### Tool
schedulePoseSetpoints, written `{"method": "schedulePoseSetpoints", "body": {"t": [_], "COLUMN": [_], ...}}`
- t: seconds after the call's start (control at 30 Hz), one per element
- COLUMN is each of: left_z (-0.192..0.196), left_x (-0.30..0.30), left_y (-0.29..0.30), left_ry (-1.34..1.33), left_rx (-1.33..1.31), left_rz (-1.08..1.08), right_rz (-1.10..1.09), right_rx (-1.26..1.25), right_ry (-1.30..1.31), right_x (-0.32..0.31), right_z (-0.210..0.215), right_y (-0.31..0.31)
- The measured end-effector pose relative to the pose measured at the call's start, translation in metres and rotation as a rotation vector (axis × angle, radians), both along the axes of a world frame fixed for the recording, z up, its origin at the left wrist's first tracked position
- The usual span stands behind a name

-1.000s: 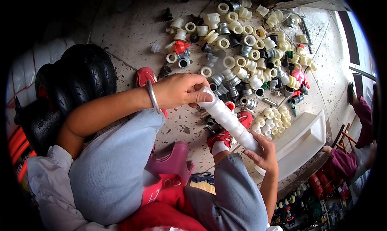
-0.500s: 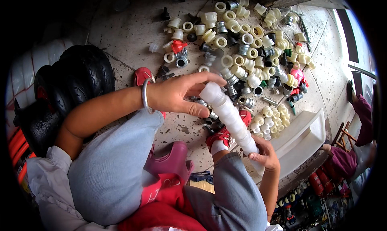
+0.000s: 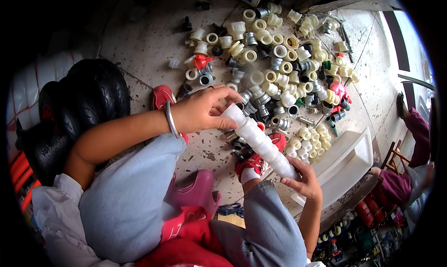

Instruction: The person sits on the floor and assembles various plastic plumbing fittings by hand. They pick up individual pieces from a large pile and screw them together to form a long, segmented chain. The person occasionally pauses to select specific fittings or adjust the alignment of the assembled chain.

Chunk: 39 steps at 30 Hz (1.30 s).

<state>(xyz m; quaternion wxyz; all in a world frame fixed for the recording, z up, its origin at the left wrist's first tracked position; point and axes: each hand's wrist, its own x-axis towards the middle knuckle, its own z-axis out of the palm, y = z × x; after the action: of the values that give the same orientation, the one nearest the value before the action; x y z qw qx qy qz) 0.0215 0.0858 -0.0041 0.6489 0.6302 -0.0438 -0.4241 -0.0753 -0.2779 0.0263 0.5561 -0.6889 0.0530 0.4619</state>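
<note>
A long stack of white translucent plastic fittings (image 3: 261,145), nested end to end, slants across in front of my knees. My right hand (image 3: 306,182) wraps round its lower end, the thumb lying along the near side. At the upper end, my left hand (image 3: 201,110) has its fingers curled and its thumb against the rim of the end piece. A silver bangle (image 3: 171,119) circles the left wrist. Beyond the stack, a large pile of loose cream, black and metal pipe fittings (image 3: 288,99) covers the floor. A small group of pale fittings (image 3: 305,146) lies nearer.
To the right stands a white plastic tub (image 3: 342,162). Black tyres (image 3: 100,87) are piled at the left. A pink plastic stool (image 3: 198,190) sits between my legs. Another person's sleeve (image 3: 396,185) shows at the far right, near red bottles (image 3: 365,213).
The stack's upper end has shifted slightly left and down. My left fingers have curled in toward that end; earlier they were spread around it. My right hand stays on the lower end.
</note>
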Motion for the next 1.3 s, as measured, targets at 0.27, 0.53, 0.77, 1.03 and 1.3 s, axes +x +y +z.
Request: {"method": "schedulePoseSetpoints", "body": {"t": [0.27,0.53,0.77,1.03,1.3], "left_z": [0.002,0.011,0.008,0.003,0.013], "left_x": [-0.004,-0.001,-0.001,-0.005,-0.002], "left_y": [-0.001,-0.001,-0.006,-0.003,-0.003], "left_ry": [-0.301,-0.535,-0.437,-0.119,-0.608], "left_rx": [0.260,0.212,-0.131,-0.075,0.307], "left_rz": [-0.084,-0.164,-0.017,0.024,-0.152], "right_rz": [0.047,0.133,-0.097,-0.085,0.040], "right_rx": [-0.129,-0.094,0.204,0.137,-0.057], "right_ry": [-0.210,-0.211,0.274,0.178,-0.111], "right_x": [-0.004,-0.001,-0.003,-0.005,-0.007], "right_z": [-0.001,-0.001,0.002,0.002,0.003], "right_y": [0.008,-0.001,-0.006,-0.004,0.005]}}
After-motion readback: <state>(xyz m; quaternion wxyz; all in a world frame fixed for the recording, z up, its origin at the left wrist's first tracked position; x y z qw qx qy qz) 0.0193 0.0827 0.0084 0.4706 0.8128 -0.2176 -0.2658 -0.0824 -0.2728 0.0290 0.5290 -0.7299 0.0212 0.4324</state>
